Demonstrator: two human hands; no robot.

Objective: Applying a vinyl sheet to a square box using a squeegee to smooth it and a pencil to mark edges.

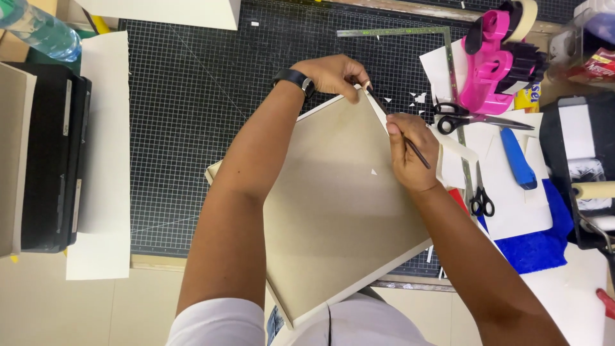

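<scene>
Greyboard panel (333,192) is tilted from the near edge of the desk (186,128) across its middle. A thin dark tool (410,144) is pinched in the right hand (410,154); the panel's far corner is pinched by the left hand (333,74). Strokes are best kept short, with the corner held firm.

Both forearms are bare. A black wristwatch (295,79) with a dark band circles the left wrist, on the far side. White short sleeves (214,321) cover the upper arms at the near edge.
</scene>
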